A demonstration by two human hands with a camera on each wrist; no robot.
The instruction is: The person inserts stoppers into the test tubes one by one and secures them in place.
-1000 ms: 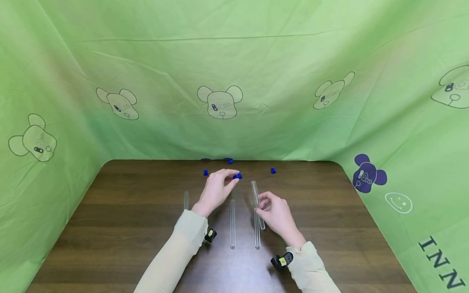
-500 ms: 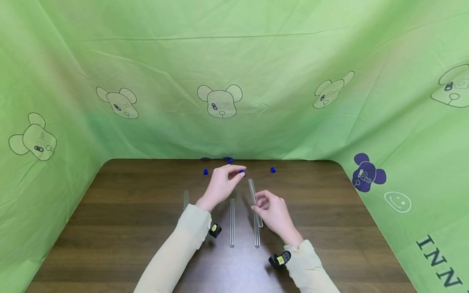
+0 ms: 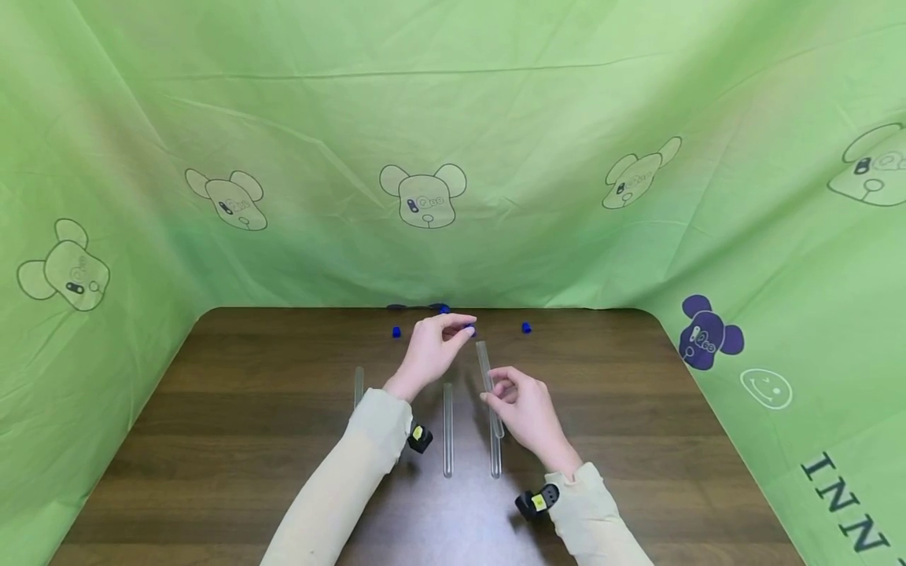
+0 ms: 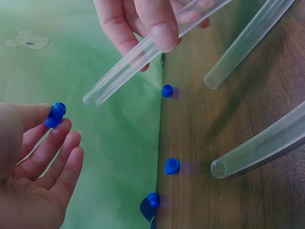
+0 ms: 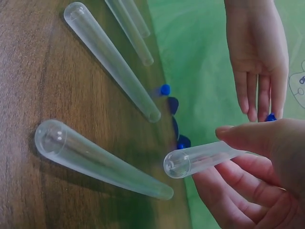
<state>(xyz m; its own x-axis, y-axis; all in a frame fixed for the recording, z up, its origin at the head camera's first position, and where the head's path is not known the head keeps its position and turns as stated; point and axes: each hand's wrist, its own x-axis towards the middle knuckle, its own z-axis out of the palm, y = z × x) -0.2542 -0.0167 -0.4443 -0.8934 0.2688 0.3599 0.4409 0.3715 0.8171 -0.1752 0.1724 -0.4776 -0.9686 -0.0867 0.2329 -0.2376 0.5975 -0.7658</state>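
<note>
My left hand [image 3: 433, 350] reaches over the far part of the table and pinches a blue ribbed stopper [image 4: 56, 114] between thumb and fingers. A clear test tube [image 4: 121, 71] is held in my right hand [image 3: 527, 409], between thumb and fingers, tilted above the table. Its open end points towards the stopper, with a small gap between them in the left wrist view. The rounded closed end [image 5: 177, 164] shows in the right wrist view. Below the held tube lies another clear tube [image 3: 495, 462]; one more tube [image 3: 448, 432] lies left of it.
Further left, a tube [image 3: 359, 384] is partly covered by my left sleeve. Blue stoppers stand near the table's far edge: one at left [image 3: 396, 332], one at right [image 3: 526, 328], one at the back [image 3: 443, 310]. Green cloth [image 3: 318, 259] encloses the table's back and sides.
My left hand has moved right and slightly away with the stopper, closer to the tube's mouth. My right hand and the held tube have shifted slightly left.
</note>
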